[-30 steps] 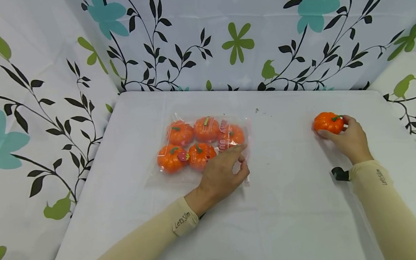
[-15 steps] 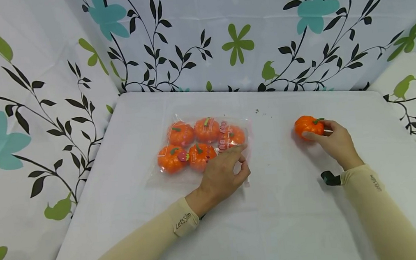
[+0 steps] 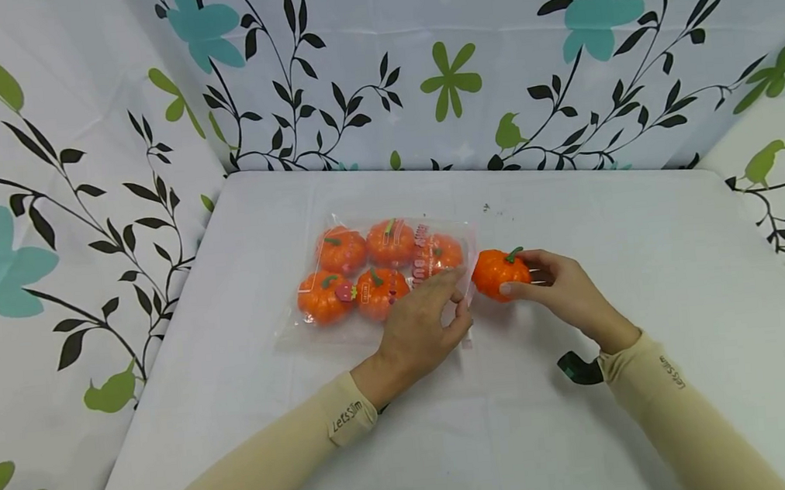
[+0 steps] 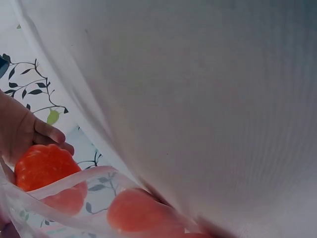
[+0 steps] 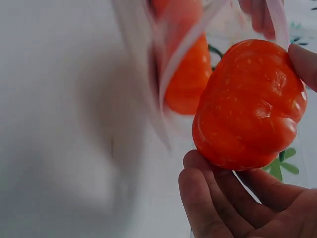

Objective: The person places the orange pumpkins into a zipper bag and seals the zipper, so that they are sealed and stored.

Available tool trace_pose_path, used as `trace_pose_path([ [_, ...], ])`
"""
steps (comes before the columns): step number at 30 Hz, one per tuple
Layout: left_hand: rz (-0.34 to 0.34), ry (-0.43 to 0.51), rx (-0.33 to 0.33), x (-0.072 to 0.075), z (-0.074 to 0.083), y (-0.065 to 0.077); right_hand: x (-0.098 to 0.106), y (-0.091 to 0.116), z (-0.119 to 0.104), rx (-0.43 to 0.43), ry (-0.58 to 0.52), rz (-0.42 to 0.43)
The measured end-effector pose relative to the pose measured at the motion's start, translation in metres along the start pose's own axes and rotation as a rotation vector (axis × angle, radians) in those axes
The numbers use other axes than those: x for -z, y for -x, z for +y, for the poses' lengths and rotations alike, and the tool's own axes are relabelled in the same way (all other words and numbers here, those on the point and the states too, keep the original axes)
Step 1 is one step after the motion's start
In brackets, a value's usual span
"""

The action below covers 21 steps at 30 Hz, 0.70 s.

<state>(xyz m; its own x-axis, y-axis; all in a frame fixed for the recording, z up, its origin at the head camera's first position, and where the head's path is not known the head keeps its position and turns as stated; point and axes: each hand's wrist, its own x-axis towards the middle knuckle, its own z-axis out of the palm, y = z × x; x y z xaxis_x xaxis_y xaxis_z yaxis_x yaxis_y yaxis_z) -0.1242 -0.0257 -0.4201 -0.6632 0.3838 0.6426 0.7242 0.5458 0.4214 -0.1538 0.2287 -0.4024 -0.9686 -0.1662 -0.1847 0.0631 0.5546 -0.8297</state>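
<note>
A clear plastic bag (image 3: 352,331) with pink print lies on the table, several orange toy pumpkins (image 3: 323,298) inside. My left hand (image 3: 416,321) pinches the bag's right edge near its mouth; its fingertips are partly hidden. Just right of that mouth, my right hand (image 3: 564,288) grips another orange pumpkin (image 3: 500,273) with a green stem, thumb on the near side and fingers behind. In the right wrist view this held pumpkin (image 5: 250,106) is beside the raised bag rim (image 5: 185,47). The left wrist view shows the mouth standing apart, with the held pumpkin (image 4: 44,166) partly behind its rim.
The white-covered table (image 3: 521,436) ends at a back edge against a patterned curtain (image 3: 442,7). More patterned cloth (image 3: 89,303) hangs on the left. A dark wrist-worn device (image 3: 578,369) sticks out beside my right sleeve. Tiny dark specks mark the table behind the bag.
My right hand has carried the pumpkin leftward from the table's right side to the bag's mouth. The left hand and the bag stay practically where they were.
</note>
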Motion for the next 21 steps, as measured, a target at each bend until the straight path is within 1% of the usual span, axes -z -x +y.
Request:
trace_pose_path([
  [6, 0.004, 0.009, -0.001, 0.001, 0.000, 0.000, -0.019, 0.000, -0.004, 0.036, -0.045, -0.078],
  [13, 0.004, -0.029, -0.031, 0.002, 0.001, 0.001, -0.033, -0.003, -0.007, 0.082, -0.107, -0.161],
  [17, 0.008, -0.033, -0.050, 0.002, 0.001, 0.001, -0.041, -0.005, -0.010, 0.108, -0.099, -0.176],
  [21, 0.017, -0.051, -0.074, 0.002, 0.002, 0.002, -0.049, -0.006, -0.014, 0.171, -0.101, -0.186],
])
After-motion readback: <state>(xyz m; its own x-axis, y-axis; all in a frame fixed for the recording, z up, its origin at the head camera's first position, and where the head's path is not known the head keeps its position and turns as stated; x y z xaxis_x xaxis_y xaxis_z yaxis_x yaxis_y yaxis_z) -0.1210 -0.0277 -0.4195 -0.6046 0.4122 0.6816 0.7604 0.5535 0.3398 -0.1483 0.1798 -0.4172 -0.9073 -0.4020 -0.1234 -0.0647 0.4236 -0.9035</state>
